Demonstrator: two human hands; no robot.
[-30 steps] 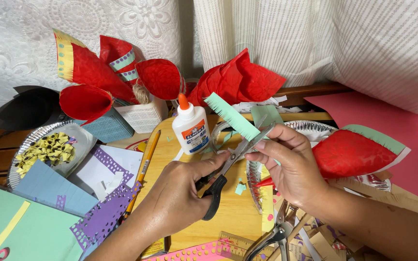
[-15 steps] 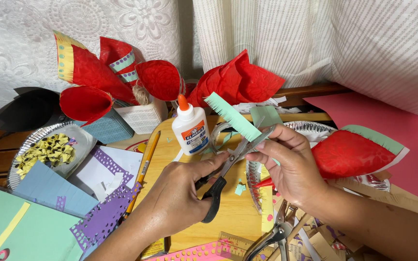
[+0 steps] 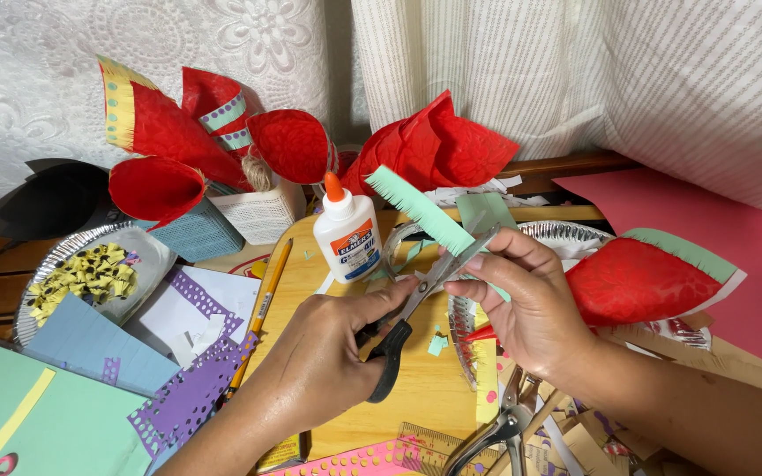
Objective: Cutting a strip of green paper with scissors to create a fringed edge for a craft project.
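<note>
- Your left hand (image 3: pixel 328 353) is closed around the black handles of the scissors (image 3: pixel 416 300), thumb through the upper loop, fingers curled under the lower one.
- The scissor blades run up and to the right from that hand, and their tips meet the edge of the mint green paper strip (image 3: pixel 421 207).
- Your right hand (image 3: pixel 531 304) pinches the lower end of that strip between thumb and fingertips, the other fingers loosely curled; the strip rises up and to the left from the hand, its upper edge already cut into a fine fringe.
- The two hands sit close together, the blades bridging the gap between them.
- Just above your left hand stands a white glue bottle (image 3: pixel 347 234) with an orange cap, upright on the wooden board (image 3: pixel 425 388) that lies under both hands.
- To the left of your left hand a yellow pencil (image 3: pixel 262 304) lies along the board's edge, with purple punched paper (image 3: pixel 191 388) beyond it.
- Further left, a foil plate (image 3: pixel 46 264) holds small yellow paper pieces.
- To the right of your right hand rests a red paper cone (image 3: pixel 637 282) trimmed with green.
- Below your right wrist lies a metal hole punch (image 3: pixel 500 432).
- Beyond both hands, more red paper cones (image 3: pixel 178 141) stand against the white curtain.
</note>
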